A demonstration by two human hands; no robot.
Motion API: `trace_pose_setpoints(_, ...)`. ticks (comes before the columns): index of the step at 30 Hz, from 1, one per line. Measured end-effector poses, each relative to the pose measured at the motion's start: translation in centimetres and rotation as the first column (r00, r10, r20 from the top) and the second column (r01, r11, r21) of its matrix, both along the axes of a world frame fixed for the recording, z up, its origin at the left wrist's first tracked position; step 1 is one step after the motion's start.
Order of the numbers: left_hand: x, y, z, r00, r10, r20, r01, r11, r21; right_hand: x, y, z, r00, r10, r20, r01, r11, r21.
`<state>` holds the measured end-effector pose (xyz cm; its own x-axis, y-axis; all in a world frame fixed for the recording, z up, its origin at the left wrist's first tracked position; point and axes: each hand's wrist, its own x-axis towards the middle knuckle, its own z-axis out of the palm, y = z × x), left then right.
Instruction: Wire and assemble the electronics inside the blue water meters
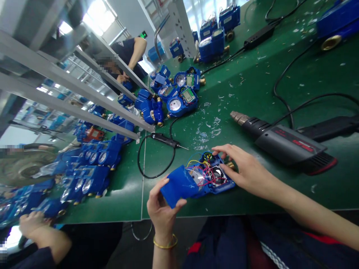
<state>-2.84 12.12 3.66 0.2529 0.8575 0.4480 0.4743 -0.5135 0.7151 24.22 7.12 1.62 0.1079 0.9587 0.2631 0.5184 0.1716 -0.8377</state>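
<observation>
"What's the left hand point(164, 211) doing?"

"It's curling tightly around a blue plastic cover point(176, 186), whose edge is touching an opened water meter point(215, 179)."

"And the right hand point(246, 168)?"

"It's gripping that meter with fingers spread wide over the far end, just beside a brass fitting point(230, 165). Coloured wires point(202, 173) are bunching up between the two hands."

"What's around the grip?"

"A heat gun point(283, 144) is lying just past the right hand, an electric screwdriver point(165, 140) is resting ahead of the left hand, and a heap of blue water meters point(174, 97) is sitting farther ahead."
</observation>
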Motion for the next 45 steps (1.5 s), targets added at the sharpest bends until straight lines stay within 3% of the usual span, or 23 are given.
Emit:
trace_pose_setpoints(6,-0.2,-1.5,-1.0,0.995,0.072,-0.063,-0.068,0.996,0.061,0.6,-0.2,0.1,0.998,0.066,0.004,-0.066,0.997,0.051)
trace_pose_setpoints(14,1.1,-1.8,-0.3,0.969,0.217,-0.119,-0.217,0.976,0.013,0.4,-0.3,1.3,0.941,0.196,0.276,-0.212,0.977,0.027)
trace_pose_setpoints(17,2.4,-0.5,1.0,0.959,0.243,-0.144,-0.240,0.970,0.034,-0.2,-0.3,0.5,0.932,0.196,0.305,-0.208,0.978,0.006)
trace_pose_setpoints(21,4.7,2.6,2.5,0.964,0.200,-0.175,-0.208,0.978,-0.030,-0.8,-0.4,-0.4,0.978,0.101,0.182,-0.109,0.993,0.036)
trace_pose_setpoints(26,7.9,6.6,3.0,0.972,0.109,-0.207,-0.141,0.979,-0.147,-1.2,-0.9,-0.6,0.993,0.036,0.112,-0.047,0.995,0.093)
trace_pose_setpoints(31,10.5,9.7,1.8,0.995,-0.081,-0.061,0.059,0.953,-0.298,-1.5,-1.5,-0.8,0.994,-0.094,0.046,0.091,0.994,0.068)
trace_pose_setpoints(37,10.6,12.1,-2.5,0.974,-0.223,0.040,0.214,0.847,-0.487,-1.8,-1.8,-1.3,0.982,-0.185,0.042,0.182,0.981,0.064)
trace_pose_setpoints(41,8.6,11.4,-3.5,0.989,-0.147,0.022,0.139,0.865,-0.483,-2.0,-1.8,-1.5,0.982,-0.182,0.048,0.179,0.982,0.060)
trace_pose_setpoints(45,6.2,8.6,-1.8,0.997,0.070,0.045,-0.055,0.961,-0.273,-2.0,-1.7,-1.8,0.978,-0.201,0.049,0.196,0.977,0.082)
